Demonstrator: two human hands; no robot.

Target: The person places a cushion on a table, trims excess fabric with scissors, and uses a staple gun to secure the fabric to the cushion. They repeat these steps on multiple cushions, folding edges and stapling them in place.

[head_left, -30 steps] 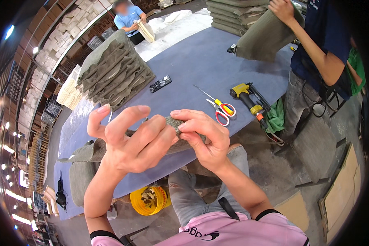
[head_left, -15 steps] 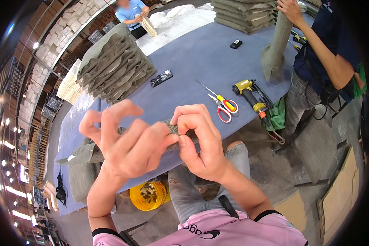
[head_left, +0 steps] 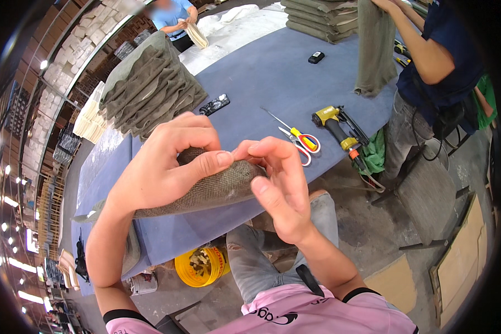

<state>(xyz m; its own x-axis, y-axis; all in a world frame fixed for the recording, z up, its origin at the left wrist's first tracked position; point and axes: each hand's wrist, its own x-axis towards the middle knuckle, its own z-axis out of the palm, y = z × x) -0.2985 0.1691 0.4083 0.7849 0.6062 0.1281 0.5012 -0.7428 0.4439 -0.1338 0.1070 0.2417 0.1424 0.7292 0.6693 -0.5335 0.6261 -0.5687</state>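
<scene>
Here, in the head view, the left hand [head_left: 164, 161] is half closed, its fingers curled over the upper edge of a long padded piece in olive-grey woven fabric [head_left: 211, 192] and its thumb pressed along the cover. The right hand [head_left: 286, 195] is loosely cupped at the piece's right end, index fingertip beside the left thumb, its own thumb apart from the fingers and close to the end face; whether it pinches any fabric I cannot tell. The piece lies beneath and between both hands, reaching leftward past the left wrist, above a blue-grey tabletop [head_left: 250, 78]. The cover could slip or pucker at that end if the left thumb eases while the right grip is this loose, and the long portion left of the hands could sag or twist the fold for want of support. Just beyond the right hand lie red-and-white-handled scissors [head_left: 309, 146] and a yellow-handled pointed tool [head_left: 301, 140]; an outward sweep might knock them. Farther right rests a yellow-and-black pneumatic stapler [head_left: 339, 132].
</scene>
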